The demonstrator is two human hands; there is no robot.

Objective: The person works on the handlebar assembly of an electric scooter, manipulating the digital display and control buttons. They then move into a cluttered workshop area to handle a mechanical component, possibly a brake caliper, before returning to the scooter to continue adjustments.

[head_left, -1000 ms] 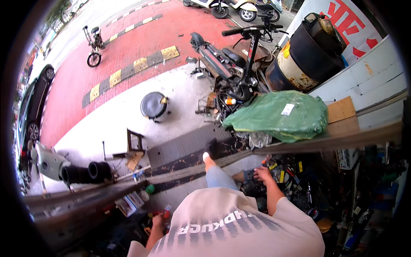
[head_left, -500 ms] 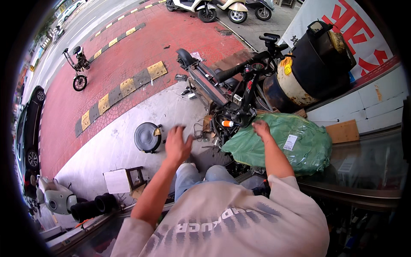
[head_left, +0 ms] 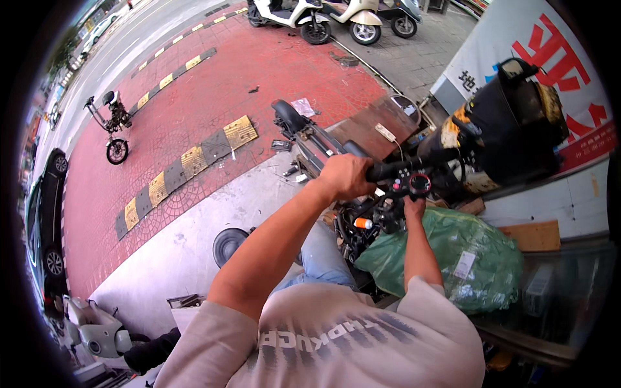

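Note:
A black electric scooter [head_left: 317, 145] stands in front of me, its deck stretching away to the far left and its handlebar turned toward me. My left hand [head_left: 347, 176] is closed round the near end of the black handlebar [head_left: 394, 169]. Close by the round red-rimmed display [head_left: 420, 183], my right hand [head_left: 414, 208] is closed on the stem, its fingers partly hidden behind it. An orange and white bottle [head_left: 363, 223] lies among dark parts below the handlebar. Beneath my right forearm rests a large green plastic-wrapped bundle [head_left: 446, 258] with a white label.
A round black stool [head_left: 229, 246] stands left of my legs. Beyond it runs a yellow-and-black speed bump [head_left: 194, 165] on red paving. A dark rusty drum [head_left: 517, 129] and a wooden board [head_left: 372, 132] flank the scooter. Parked scooters [head_left: 314, 26] line the far side.
Both hands, free before, have come onto the scooter: the left reached forward and right to the handlebar, the right to the stem. The handlebar has moved nearer, and my body has shifted.

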